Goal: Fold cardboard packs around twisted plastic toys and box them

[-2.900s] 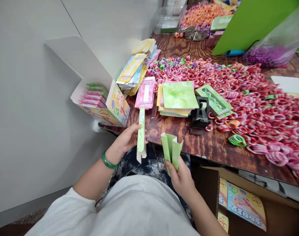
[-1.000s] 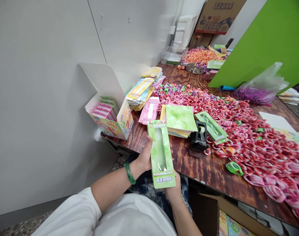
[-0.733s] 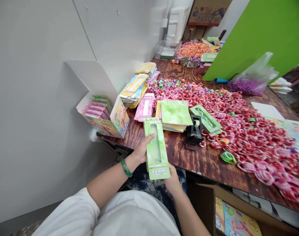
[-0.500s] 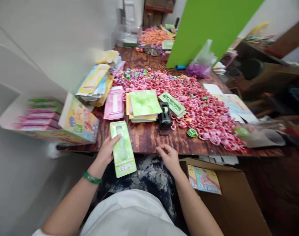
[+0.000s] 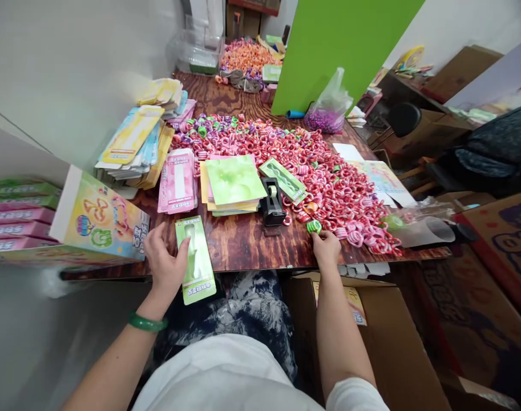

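A green card sleeve with a long window point(image 5: 195, 268) lies across the table's front edge, its lower end overhanging. My left hand point(image 5: 165, 260) is beside it, fingers spread, thumb touching its left edge. At the front of the ring pile, my right hand point(image 5: 326, 248) has its fingertips closed on a green striped ring point(image 5: 314, 226). Many red and pink rings point(image 5: 328, 182) spread across the table. Behind the sleeve are stacked green and yellow square cards point(image 5: 234, 182) and pink sleeves point(image 5: 177, 180). A black tape dispenser point(image 5: 273, 202) stands right of the square cards.
An open printed box point(image 5: 108, 220) holding pink and green packs is at the left. More sleeves point(image 5: 132, 137) are piled behind it. A green panel point(image 5: 328, 51) rises at the back. Below the table's right side is an open cardboard box point(image 5: 388, 325).
My right hand has moved forward and right to the green ring. My left hand has loosened, with its fingers spread beside the green sleeve. The view has shifted right.
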`<state>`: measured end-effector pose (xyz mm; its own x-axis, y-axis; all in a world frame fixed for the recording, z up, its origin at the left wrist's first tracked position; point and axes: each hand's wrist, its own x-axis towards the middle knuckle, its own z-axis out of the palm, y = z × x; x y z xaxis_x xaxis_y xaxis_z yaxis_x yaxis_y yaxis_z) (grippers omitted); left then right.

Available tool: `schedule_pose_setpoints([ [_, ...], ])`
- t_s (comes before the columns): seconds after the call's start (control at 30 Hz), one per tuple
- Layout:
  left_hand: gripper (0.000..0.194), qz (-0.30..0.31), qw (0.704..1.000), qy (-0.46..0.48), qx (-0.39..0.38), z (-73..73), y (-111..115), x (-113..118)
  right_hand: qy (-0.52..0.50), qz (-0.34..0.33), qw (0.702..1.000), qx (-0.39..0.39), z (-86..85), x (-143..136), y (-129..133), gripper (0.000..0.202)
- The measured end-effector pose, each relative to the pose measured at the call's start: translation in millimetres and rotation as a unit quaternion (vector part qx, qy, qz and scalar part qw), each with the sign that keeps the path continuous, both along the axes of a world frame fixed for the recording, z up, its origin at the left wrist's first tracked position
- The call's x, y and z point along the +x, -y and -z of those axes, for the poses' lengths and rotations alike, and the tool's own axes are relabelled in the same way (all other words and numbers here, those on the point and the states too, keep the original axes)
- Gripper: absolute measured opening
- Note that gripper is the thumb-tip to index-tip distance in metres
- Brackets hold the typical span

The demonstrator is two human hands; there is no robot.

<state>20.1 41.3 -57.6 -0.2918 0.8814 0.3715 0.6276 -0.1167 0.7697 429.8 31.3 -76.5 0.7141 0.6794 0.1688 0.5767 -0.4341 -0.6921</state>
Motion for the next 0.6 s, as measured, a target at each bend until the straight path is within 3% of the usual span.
schedule_pose_setpoints([
  [0.07, 0.043, 0.032, 0.999, -0.026, 0.032, -18.8, 10.4, 5.6, -0.021, -0.011, 0.999, 0.028, -3.6, -18.7, 7.8, 0.033],
  [0.17, 0.023, 0.146, 0.987, 0.061, -0.011, -42.8, 25.8, 27.4, -0.080, -0.108, 0.988, 0.073, -21.8, -69.8, 25.3, 0.032],
  [0.2, 0.024, 0.198, 0.972, 0.115, -0.060, -48.0, 29.2, 36.9, -0.129, -0.200, 0.967, 0.095, -30.2, -90.1, 32.0, 0.027],
  [0.27, 0.036, 0.305, 0.907, 0.229, -0.180, -53.8, 32.1, 54.5, -0.186, -0.371, 0.905, 0.091, -47.5, -128.2, 44.6, 0.016],
  [0.33, 0.044, 0.353, 0.848, 0.293, -0.265, -55.3, 31.4, 65.7, -0.214, -0.449, 0.864, 0.081, -61.5, -156.4, 53.7, 0.010],
  [0.4, 0.044, 0.363, 0.817, 0.319, -0.315, -55.3, 30.0, 68.3, -0.252, -0.468, 0.844, 0.068, -69.1, -172.4, 58.0, 0.009],
  [0.5, 0.034, 0.377, 0.795, 0.314, -0.356, -55.5, 30.3, 61.6, -0.329, -0.456, 0.826, 0.035, -70.2, -181.5, 58.0, 0.011],
  [0.6, 0.025, 0.377, 0.791, 0.316, -0.364, -55.5, 32.2, 52.0, -0.370, -0.403, 0.836, 0.046, -70.6, -183.6, 54.5, 0.016],
])
